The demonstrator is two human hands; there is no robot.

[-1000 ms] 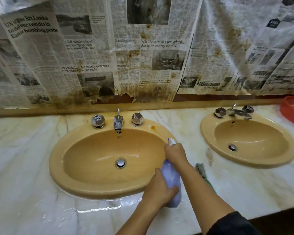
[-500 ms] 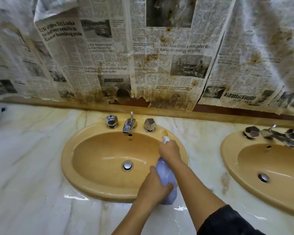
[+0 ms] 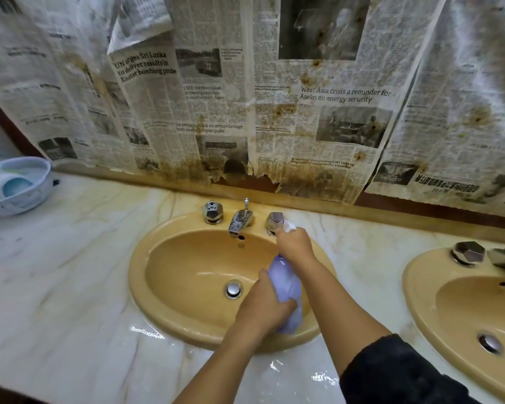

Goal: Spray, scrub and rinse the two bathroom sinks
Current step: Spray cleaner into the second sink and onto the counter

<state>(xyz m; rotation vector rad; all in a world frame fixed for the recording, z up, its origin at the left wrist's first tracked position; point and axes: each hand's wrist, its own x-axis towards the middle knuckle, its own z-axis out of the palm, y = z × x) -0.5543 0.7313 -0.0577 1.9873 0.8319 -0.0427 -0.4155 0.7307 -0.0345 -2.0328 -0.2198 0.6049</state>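
Two tan oval sinks are set in a marble counter: the left sink (image 3: 164,275) in the middle of the view and the right sink (image 3: 438,293) cut off at the right edge. Over the left sink's right side I hold a pale lilac spray bottle (image 3: 286,290). My left hand (image 3: 263,307) grips the bottle's body. My right hand (image 3: 296,246) grips its white spray head, whose nozzle points toward the right chrome knob (image 3: 274,220). The chrome spout (image 3: 241,220) and left knob (image 3: 213,211) stand at the sink's back.
Stained newspaper (image 3: 245,106) covers the wall behind the counter. A pale blue basin (image 3: 27,193) with bottles in it sits at the far left. The marble counter (image 3: 70,281) is wet and shiny near its front edge. The right sink's knob (image 3: 468,252) shows at the right.
The view has swung left, so the left sink now sits centred and the blue basin has come into sight. Both hands with the bottle have moved up toward the right knob.
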